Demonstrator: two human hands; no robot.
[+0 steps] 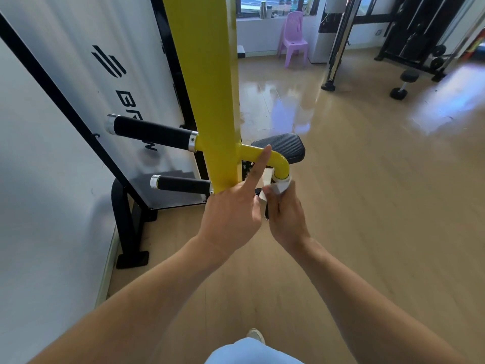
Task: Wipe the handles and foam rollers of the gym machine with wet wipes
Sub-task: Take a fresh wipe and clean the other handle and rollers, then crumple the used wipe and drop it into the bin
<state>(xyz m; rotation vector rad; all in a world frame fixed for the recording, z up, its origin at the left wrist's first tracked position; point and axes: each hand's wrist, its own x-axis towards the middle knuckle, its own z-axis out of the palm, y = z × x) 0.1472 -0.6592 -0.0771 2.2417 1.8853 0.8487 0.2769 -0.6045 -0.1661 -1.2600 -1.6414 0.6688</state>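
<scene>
A yellow upright arm (210,88) of the gym machine stands in front of me. Two black grips stick out to its left, an upper handle (152,134) and a lower handle (182,184). A yellow curved tube (275,160) bends right and down from the arm. My right hand (284,214) is wrapped around the handle under that bend, with a white wet wipe (280,186) pressed between fingers and handle. My left hand (233,214) rests at the base of the yellow arm, its index finger stretched up across the curved tube, a bit of white wipe beside its thumb.
A white shroud panel (86,82) with a black frame leans at left, its black foot (131,256) on the wooden floor. A black seat pad (282,147) lies behind the handle. A purple chair (294,40), a dumbbell (404,84) and other machines stand farther back.
</scene>
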